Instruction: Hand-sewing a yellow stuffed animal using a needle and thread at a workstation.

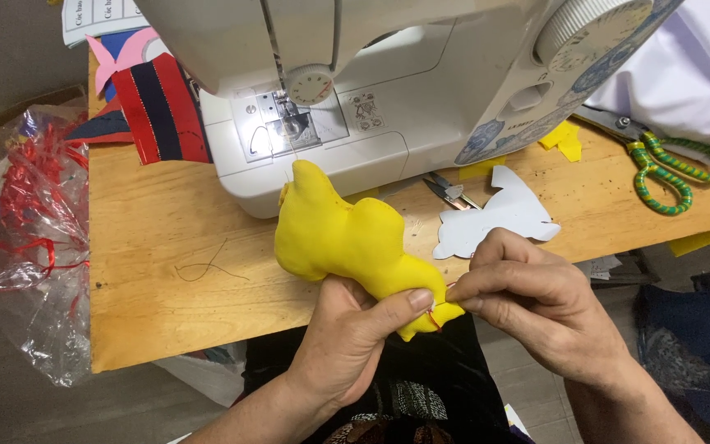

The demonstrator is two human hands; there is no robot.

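Note:
A stuffed yellow fabric toy (340, 234) rests over the front edge of the wooden table (166, 271). My left hand (353, 337) grips its lower end from below, thumb pressed on top. My right hand (536, 300) pinches at the toy's tip, where a red thread (435, 316) shows against the yellow cloth. Any needle between the fingers is too small to make out.
A white sewing machine (371, 99) stands just behind the toy. A white paper pattern (495, 218) and small snips (447, 191) lie to the right, scissors with green wrapped handles (667, 168) farther right. Red and navy fabric (158, 107) and a clear plastic bag (34, 238) are left.

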